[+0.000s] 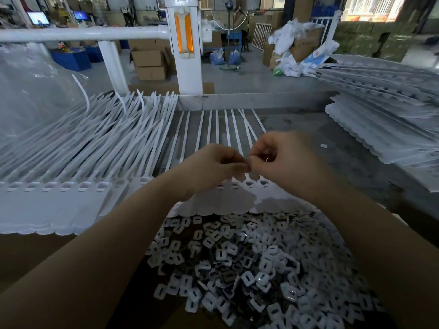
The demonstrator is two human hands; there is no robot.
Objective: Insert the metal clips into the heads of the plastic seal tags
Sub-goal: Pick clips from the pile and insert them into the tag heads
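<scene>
A strip of joined white plastic seal tags (237, 200) lies before me, heads near me, tails pointing away. Both hands hover just above its heads with their fingertips meeting. My left hand (213, 162) has curled fingers pinching something small at the tips. My right hand (280, 155) also pinches there, and a thin metal glint shows between its fingers. The piece they share is too small to identify clearly. A heap of small square metal clips (249, 262) with slots fills a box right under my forearms.
More tag strips (59, 193) lie overlapped on the left, their tails fanned toward the rail. Another stack of tag sheets (384, 129) rests on the right. A clear plastic bag (28, 91) sits far left. Behind the metal table's back edge (261, 100) stands a white post.
</scene>
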